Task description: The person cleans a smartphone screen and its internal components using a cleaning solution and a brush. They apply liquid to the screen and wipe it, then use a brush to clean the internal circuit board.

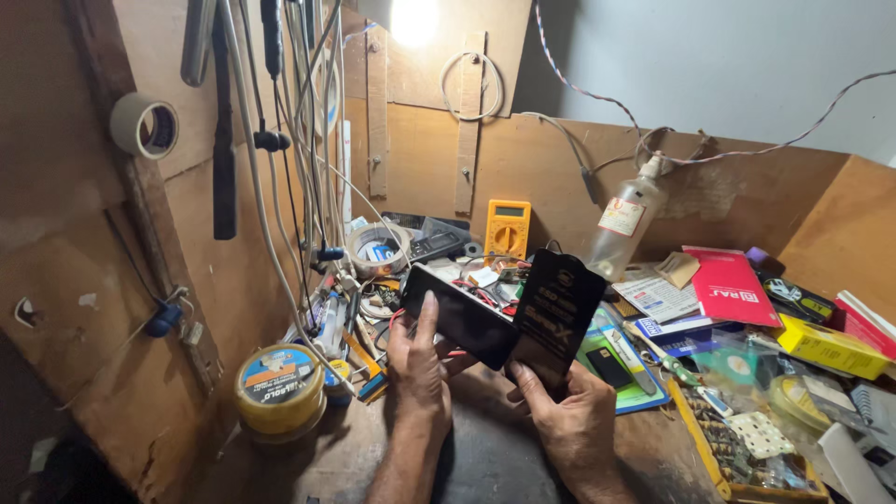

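Observation:
My left hand (pixel 417 371) holds a black smartphone (pixel 459 315) by its lower edge, thumb up along its dark screen, tilted above the bench. My right hand (pixel 567 418) grips a flat black packet with gold print (pixel 556 313) from below, right beside the phone and touching its right end. Both sit over the cluttered wooden workbench (pixel 485 457).
A yellow multimeter (pixel 507 229) leans on the back board. A clear plastic bottle (pixel 626 227) stands at centre right. A yellow tin (pixel 278 388) and tape roll (pixel 377 248) sit left. Cables (pixel 299 140) hang from the left wall. Red and yellow boxes (pixel 728 285) and small parts crowd the right.

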